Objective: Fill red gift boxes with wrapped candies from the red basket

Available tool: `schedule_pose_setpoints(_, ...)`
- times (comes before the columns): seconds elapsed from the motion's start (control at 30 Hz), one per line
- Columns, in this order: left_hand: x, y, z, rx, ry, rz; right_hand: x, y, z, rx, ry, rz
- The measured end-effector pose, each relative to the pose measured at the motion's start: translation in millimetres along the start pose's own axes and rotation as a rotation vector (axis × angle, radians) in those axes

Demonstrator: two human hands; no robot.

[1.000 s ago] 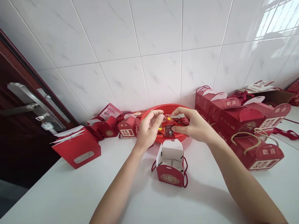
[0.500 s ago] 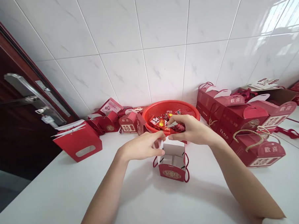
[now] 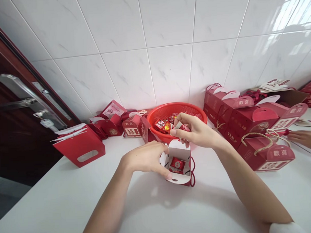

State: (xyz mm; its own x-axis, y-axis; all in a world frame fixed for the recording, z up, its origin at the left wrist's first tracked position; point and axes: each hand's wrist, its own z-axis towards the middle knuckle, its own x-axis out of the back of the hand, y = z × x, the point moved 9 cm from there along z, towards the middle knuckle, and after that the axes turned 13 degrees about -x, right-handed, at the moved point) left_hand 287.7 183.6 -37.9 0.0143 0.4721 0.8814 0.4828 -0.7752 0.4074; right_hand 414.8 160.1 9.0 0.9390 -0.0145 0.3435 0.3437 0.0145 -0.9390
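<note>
An open red gift box with a white inside and dark red cord handles stands on the white table. Red wrapped candies lie in it. At its left side is my left hand, thumb and fingers apart, the thumb at the front flap. My right hand is above the box's back edge, its fingers closed around some wrapped candies. Behind, a red plastic basket holds more candies, partly hidden by the right hand.
Closed red gift boxes are stacked on the right, one with rope handles. Smaller red boxes and a red bag stand at the left. Another person's hand reaches in at the right edge. A tiled wall rises behind.
Candies now lie in the box, and its front flap leans inward. My left hand has opened around the left side. My right hand has lifted slightly with candies. Another person's hand has appeared.
</note>
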Motion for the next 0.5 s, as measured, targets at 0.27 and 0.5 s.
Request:
schedule_pose_setpoints(0.27,-1.1,1.4,3.6,-0.069,-0.003,0.018,-14.7,-8.6,1.1,0.165,-0.081,-0.146)
schedule_pose_setpoints(0.5,-1.2,-0.4,5.8,-0.064,-0.082,0.095,-22.6,2.3,9.1,0.172,-0.004,-0.186)
